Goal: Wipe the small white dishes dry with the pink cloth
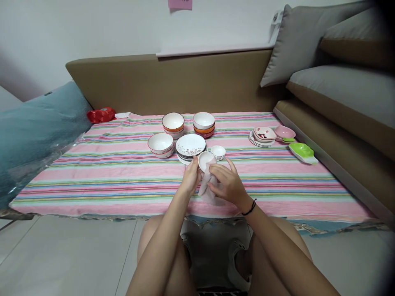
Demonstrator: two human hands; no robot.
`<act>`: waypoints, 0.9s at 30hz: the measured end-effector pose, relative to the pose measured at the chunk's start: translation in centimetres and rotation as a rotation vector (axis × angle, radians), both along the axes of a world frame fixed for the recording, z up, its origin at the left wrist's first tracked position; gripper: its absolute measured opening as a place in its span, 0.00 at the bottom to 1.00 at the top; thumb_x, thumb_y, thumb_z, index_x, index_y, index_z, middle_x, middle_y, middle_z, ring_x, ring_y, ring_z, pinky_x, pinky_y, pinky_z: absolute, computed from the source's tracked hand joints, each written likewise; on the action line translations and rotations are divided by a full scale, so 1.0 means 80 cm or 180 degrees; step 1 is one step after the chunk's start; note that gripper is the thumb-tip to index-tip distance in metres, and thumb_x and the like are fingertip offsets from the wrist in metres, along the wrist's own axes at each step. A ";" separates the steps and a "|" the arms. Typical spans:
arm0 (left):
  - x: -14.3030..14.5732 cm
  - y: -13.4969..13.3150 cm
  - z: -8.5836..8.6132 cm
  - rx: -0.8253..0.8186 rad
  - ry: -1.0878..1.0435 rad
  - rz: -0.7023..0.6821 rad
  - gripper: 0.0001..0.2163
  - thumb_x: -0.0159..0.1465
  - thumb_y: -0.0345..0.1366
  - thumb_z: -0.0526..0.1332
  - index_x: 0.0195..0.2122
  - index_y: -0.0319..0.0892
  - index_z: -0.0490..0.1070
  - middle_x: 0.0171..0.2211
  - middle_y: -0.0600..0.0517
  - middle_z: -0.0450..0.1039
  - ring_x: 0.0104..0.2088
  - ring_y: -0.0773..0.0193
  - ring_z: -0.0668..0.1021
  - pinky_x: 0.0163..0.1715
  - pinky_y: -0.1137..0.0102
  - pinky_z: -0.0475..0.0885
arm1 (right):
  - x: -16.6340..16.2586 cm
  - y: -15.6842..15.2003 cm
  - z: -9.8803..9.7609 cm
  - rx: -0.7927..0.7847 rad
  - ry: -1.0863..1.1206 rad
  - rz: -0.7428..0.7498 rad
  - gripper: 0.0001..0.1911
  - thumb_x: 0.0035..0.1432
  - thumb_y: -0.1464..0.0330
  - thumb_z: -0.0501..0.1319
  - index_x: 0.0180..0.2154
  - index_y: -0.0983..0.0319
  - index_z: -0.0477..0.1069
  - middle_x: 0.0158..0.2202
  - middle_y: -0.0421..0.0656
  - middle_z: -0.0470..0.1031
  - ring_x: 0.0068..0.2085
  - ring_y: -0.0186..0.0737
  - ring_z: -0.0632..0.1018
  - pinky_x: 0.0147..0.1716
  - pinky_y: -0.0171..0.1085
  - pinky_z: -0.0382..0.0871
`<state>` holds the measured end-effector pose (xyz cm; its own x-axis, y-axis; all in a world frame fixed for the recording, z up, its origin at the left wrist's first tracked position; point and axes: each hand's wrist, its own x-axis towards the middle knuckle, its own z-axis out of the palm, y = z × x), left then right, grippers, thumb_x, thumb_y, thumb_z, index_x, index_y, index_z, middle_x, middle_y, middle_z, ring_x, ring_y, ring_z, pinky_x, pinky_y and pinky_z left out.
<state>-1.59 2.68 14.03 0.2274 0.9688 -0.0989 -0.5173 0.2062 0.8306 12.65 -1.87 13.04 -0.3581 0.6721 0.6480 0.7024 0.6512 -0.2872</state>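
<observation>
The left hand (191,177) has its grip closed on the rim of a small white dish (203,162), which it holds above the striped spread (123,176), near the front of a plate stack (190,144). In the right hand (228,181) (a dark band (253,208) circles that wrist), the grip pinches a pale sheet (207,188) against the dish; it looks like tissue, though fabric is possible. Small matching dishes (218,152) sit piled just beyond the right hand, beside the plates.
</observation>
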 end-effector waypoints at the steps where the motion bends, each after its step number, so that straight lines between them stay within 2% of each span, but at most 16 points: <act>1: -0.001 0.000 0.001 0.0006 0.0006 -0.0064 0.20 0.56 0.51 0.61 0.38 0.37 0.71 0.25 0.53 0.70 0.27 0.68 0.72 0.29 0.73 0.67 | 0.000 0.001 0.000 0.0054 -0.0065 -0.0052 0.16 0.58 0.64 0.56 0.47 0.62 0.66 0.49 0.49 0.73 0.53 0.46 0.71 0.63 0.58 0.39; 3: -0.004 -0.001 0.004 0.0031 0.0017 -0.0210 0.20 0.57 0.50 0.61 0.40 0.38 0.71 0.28 0.51 0.72 0.29 0.67 0.72 0.30 0.73 0.67 | -0.001 0.001 -0.001 0.0130 -0.0155 -0.0149 0.18 0.58 0.63 0.55 0.49 0.63 0.65 0.50 0.51 0.72 0.55 0.47 0.70 0.62 0.59 0.36; 6: -0.006 -0.003 0.006 0.0035 0.0069 -0.0383 0.20 0.57 0.49 0.61 0.43 0.39 0.71 0.35 0.48 0.74 0.33 0.66 0.74 0.33 0.73 0.68 | -0.002 0.002 -0.002 0.0118 -0.0182 -0.0203 0.23 0.58 0.59 0.55 0.53 0.64 0.63 0.54 0.53 0.69 0.57 0.50 0.68 0.62 0.60 0.36; 10: -0.008 -0.004 0.005 -0.0051 0.0097 -0.0584 0.20 0.57 0.48 0.62 0.45 0.39 0.71 0.38 0.47 0.75 0.34 0.65 0.76 0.37 0.70 0.70 | -0.002 0.001 -0.003 -0.0120 -0.0148 0.0022 0.33 0.57 0.55 0.56 0.59 0.65 0.56 0.58 0.55 0.63 0.61 0.51 0.62 0.61 0.60 0.39; 12: -0.008 -0.005 0.004 -0.0083 0.0077 -0.0619 0.20 0.57 0.47 0.62 0.45 0.39 0.71 0.38 0.47 0.75 0.34 0.64 0.76 0.37 0.70 0.70 | -0.001 0.001 -0.003 -0.0175 -0.0098 0.0211 0.34 0.57 0.55 0.56 0.60 0.65 0.53 0.59 0.55 0.61 0.62 0.51 0.61 0.61 0.60 0.40; 15: -0.009 -0.007 0.004 -0.0097 0.0058 -0.0595 0.19 0.56 0.47 0.63 0.44 0.39 0.71 0.37 0.48 0.75 0.34 0.65 0.76 0.36 0.71 0.71 | 0.000 -0.001 -0.001 -0.0157 0.0041 0.0462 0.32 0.57 0.56 0.56 0.59 0.64 0.55 0.59 0.55 0.62 0.61 0.50 0.63 0.61 0.59 0.42; 19: -0.011 -0.009 0.006 -0.0040 0.0068 -0.0559 0.19 0.56 0.47 0.62 0.43 0.38 0.70 0.36 0.47 0.75 0.34 0.64 0.77 0.36 0.70 0.71 | 0.002 -0.003 0.005 -0.0245 0.0273 0.0581 0.25 0.57 0.58 0.57 0.53 0.62 0.62 0.53 0.51 0.69 0.57 0.48 0.68 0.62 0.57 0.42; 23: -0.012 -0.007 0.006 0.0064 0.0156 -0.0421 0.20 0.58 0.48 0.60 0.44 0.38 0.70 0.36 0.46 0.75 0.36 0.62 0.77 0.36 0.69 0.72 | 0.005 -0.005 0.009 -0.0310 0.0359 0.0501 0.18 0.58 0.61 0.56 0.48 0.61 0.66 0.48 0.48 0.74 0.52 0.44 0.72 0.63 0.55 0.43; 27: -0.014 -0.005 0.005 0.0095 0.0236 -0.0392 0.21 0.58 0.49 0.60 0.45 0.38 0.70 0.37 0.45 0.75 0.36 0.62 0.77 0.36 0.70 0.72 | 0.006 -0.003 0.007 -0.0118 0.0117 0.0241 0.17 0.59 0.61 0.55 0.47 0.62 0.67 0.46 0.49 0.75 0.52 0.45 0.73 0.62 0.55 0.43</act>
